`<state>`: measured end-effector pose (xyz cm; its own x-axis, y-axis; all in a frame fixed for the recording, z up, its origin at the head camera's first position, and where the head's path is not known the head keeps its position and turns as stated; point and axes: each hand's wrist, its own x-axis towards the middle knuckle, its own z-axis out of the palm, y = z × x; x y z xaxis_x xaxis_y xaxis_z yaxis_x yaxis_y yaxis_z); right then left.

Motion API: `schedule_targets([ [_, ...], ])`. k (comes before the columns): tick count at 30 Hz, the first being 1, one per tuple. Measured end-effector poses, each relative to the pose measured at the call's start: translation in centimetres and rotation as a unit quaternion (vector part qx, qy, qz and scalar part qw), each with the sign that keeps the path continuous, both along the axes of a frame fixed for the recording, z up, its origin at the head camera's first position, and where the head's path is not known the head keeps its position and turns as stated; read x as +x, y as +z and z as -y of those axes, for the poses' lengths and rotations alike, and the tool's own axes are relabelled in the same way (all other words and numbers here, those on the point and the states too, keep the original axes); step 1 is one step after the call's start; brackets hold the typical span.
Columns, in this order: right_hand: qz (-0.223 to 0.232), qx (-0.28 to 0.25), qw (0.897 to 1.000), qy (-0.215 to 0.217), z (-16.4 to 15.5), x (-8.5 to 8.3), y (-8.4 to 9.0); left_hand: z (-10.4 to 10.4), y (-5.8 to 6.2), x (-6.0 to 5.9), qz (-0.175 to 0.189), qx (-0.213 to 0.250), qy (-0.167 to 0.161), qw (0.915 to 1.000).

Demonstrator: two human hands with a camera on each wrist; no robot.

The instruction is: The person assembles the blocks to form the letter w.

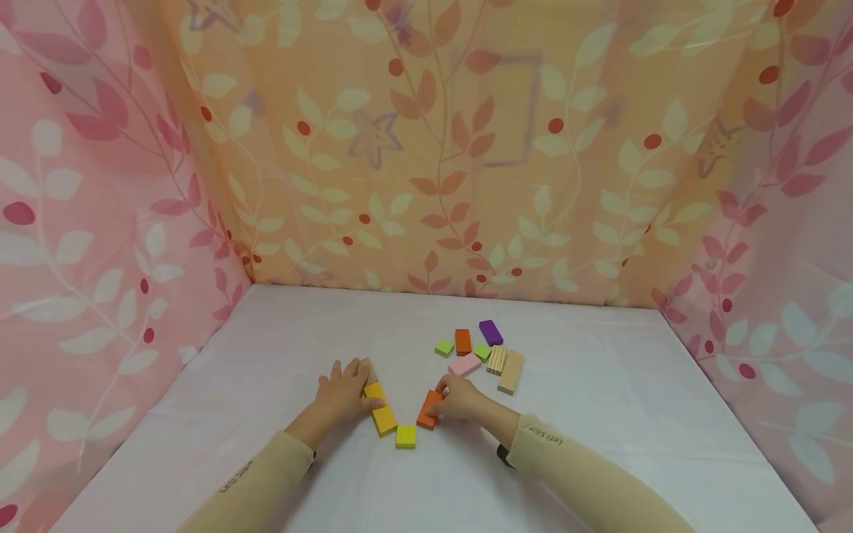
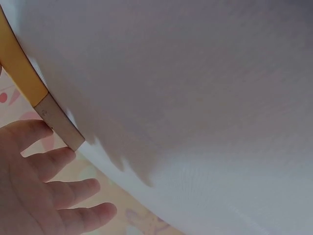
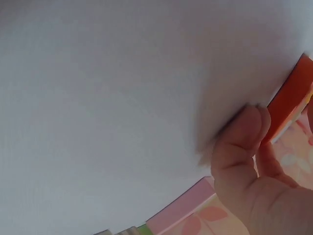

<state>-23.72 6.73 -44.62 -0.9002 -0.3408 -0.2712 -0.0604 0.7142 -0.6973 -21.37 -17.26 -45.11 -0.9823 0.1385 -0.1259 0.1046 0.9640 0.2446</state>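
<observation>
Two hands are working coloured blocks on a white tabletop (image 1: 600,385).

The head view is showing the whole layout: a yellow block (image 1: 383,417) and small yellow-green square (image 1: 405,436) lying near the spare blocks (image 1: 489,354). Only the left wrist view is revealing a plain wooden block (image 2: 59,122) butting against the yellow one. The left hand (image 1: 343,392) is lying flat, fingers spread, touching them. The right hand (image 1: 461,398) is pinching an orange block (image 1: 429,410), thumb (image 3: 239,147) against its edge.
</observation>
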Motion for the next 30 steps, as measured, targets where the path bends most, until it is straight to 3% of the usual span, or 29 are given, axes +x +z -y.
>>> schedule_targets([
  [4, -0.014, 0.02, 0.999, 0.025, -0.06, -0.11, 0.14, 0.0, -0.06, -0.11, -0.002, -0.002, -0.004, 1.0],
  [14, 0.003, 0.02, 0.998, 0.053, -0.23, -0.61, 0.17, -0.06, 0.04, -0.19, 0.011, 0.005, -0.002, 0.9999],
  [30, 0.026, 0.014, 0.999, 0.046, -0.14, -0.59, 0.3, -0.25, 0.62, 0.01, 0.021, 0.007, 0.001, 0.9997],
])
